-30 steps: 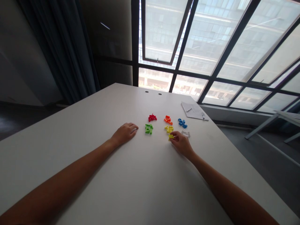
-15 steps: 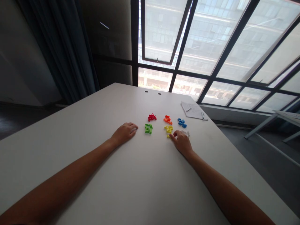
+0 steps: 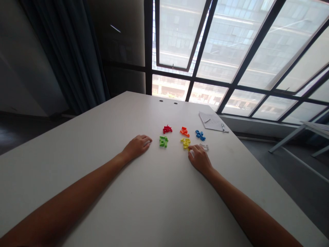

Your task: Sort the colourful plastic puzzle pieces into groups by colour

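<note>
My left hand point(image 3: 138, 145) rests on the white table point(image 3: 144, 192), left of a small pile of green pieces point(image 3: 163, 141). Its fingers lie loosely curved, thumb a little apart, with nothing visible in them. On the right, my right hand point(image 3: 200, 159) lies with its fingertips at the near edge of a pile of yellow pieces point(image 3: 185, 143). A gap shows between its thumb and fingers. Just beyond this hand is a pile of whitish pieces point(image 3: 205, 146), partly covered by it. All the pieces look like small plastic blocks, too small to make out exactly.
Farther back lie red pieces point(image 3: 167, 129), orange pieces point(image 3: 184, 131) and blue pieces point(image 3: 200, 135). Sheets of paper point(image 3: 212, 121) with pens rest near the table's right edge. Large windows point(image 3: 177, 37) stand behind, and a dark curtain point(image 3: 69, 51) hangs at left.
The loose yellow piece by my right fingertips has moved forward to the yellow pile. My right thumb has drawn back from the fingers. The left hand stays put.
</note>
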`<act>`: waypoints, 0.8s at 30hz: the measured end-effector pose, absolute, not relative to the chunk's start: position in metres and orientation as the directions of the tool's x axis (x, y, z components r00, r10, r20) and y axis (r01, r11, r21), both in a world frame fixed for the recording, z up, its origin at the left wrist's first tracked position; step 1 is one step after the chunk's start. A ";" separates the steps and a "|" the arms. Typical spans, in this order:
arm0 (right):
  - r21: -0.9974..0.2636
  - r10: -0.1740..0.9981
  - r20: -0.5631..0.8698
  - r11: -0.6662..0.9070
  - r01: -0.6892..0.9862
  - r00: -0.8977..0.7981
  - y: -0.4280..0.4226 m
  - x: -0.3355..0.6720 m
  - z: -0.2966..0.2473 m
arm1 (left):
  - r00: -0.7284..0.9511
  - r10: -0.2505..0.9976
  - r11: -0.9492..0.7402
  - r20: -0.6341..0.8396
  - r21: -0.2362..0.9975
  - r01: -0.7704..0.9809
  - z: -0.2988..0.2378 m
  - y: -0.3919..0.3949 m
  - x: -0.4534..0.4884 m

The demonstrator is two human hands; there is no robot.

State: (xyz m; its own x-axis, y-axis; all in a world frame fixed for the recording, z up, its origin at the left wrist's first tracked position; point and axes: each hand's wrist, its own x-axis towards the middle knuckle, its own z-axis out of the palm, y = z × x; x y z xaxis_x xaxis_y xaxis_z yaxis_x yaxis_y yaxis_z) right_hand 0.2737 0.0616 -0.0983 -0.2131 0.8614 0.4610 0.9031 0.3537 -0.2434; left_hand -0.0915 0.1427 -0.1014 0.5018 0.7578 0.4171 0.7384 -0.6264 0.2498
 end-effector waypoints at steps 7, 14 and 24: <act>-0.271 0.834 0.515 0.375 0.887 -0.195 0.058 0.272 -0.096 | 0.499 0.759 -0.628 0.418 0.265 0.732 -0.102 0.143 -0.092; -0.283 0.775 0.600 0.441 0.852 -0.202 0.050 0.264 -0.090 | 0.481 0.774 -0.604 0.412 0.253 0.755 -0.094 0.135 -0.090; -0.347 0.765 0.569 0.556 0.755 -0.302 0.001 0.243 -0.065 | 0.582 0.679 -0.710 0.448 0.196 0.677 -0.087 0.073 -0.062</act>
